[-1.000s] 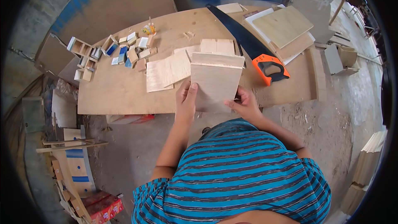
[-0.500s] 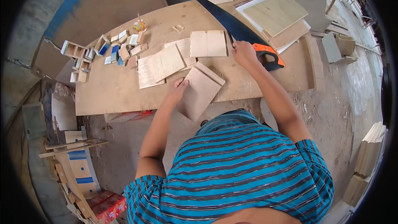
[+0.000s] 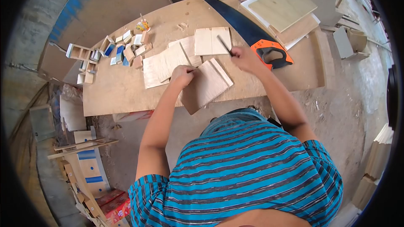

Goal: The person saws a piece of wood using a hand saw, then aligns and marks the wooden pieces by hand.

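Note:
My left hand [image 3: 182, 77] grips the left edge of a thin square wooden board [image 3: 206, 85], tilted over the table's front edge. A narrow groove or strip runs along the board's right side. In my closed right hand [image 3: 247, 60] is a slim dark bar-like tool [image 3: 224, 44], pointing up and left; I cannot make out its exact kind. Below the tool's tip lies a flat wooden panel [image 3: 203, 42] with a line down its middle. More thin panels [image 3: 165, 65] overlap just beyond my left hand. Right of my right hand rests a handsaw [image 3: 269, 54] with an orange and black handle.
Small wooden blocks [image 3: 128, 52], some blue or white, cluster on the table's left, near little open boxes [image 3: 79, 52]. A small colourful container [image 3: 143, 26] stands behind them. Stacked sheets [image 3: 283, 8] lie at the back right. The table [image 3: 113, 96] has a raised right edge.
My right hand has drawn back toward me with the dark tool, which now shows clearly. My left hand has shifted up along the board's edge, and the board has tilted. The view has moved slightly.

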Tool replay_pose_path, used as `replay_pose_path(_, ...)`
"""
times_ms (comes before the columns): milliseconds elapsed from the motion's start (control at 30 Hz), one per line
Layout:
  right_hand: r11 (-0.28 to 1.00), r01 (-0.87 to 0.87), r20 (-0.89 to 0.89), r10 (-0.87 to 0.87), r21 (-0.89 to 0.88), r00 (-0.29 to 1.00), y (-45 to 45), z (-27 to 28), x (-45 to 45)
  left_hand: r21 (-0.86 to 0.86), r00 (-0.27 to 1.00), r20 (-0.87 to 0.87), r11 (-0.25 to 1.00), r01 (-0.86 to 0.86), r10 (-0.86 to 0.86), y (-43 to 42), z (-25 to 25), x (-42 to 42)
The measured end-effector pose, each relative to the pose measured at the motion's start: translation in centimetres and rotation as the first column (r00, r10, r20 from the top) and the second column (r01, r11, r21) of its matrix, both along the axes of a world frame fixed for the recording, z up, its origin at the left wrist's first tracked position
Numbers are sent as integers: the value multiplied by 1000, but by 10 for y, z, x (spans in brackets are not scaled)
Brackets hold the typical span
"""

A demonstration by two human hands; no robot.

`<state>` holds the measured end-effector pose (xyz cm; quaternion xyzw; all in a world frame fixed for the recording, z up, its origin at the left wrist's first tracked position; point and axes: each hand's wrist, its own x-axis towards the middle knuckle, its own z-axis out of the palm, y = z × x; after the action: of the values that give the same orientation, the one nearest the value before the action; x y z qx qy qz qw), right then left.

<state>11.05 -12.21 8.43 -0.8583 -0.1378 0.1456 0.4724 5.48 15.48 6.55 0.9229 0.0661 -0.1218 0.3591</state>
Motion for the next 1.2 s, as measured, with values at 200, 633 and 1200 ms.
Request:
replay_pose_path(200,941,-338,282,328,-15,902,4,2,-54,-7,985,84,989,-150,150,-16,12,-10)
replay_pose_path(633,900,-433,500,401,-57,768,-5,-36,-66,265,898,438,950,-163,32,-35,5,-37)
replay_pose_path(1200,955,-282,200,261,88,944,-7,-33,-36,501,975,176,865,33,-139,-76,30,-65)
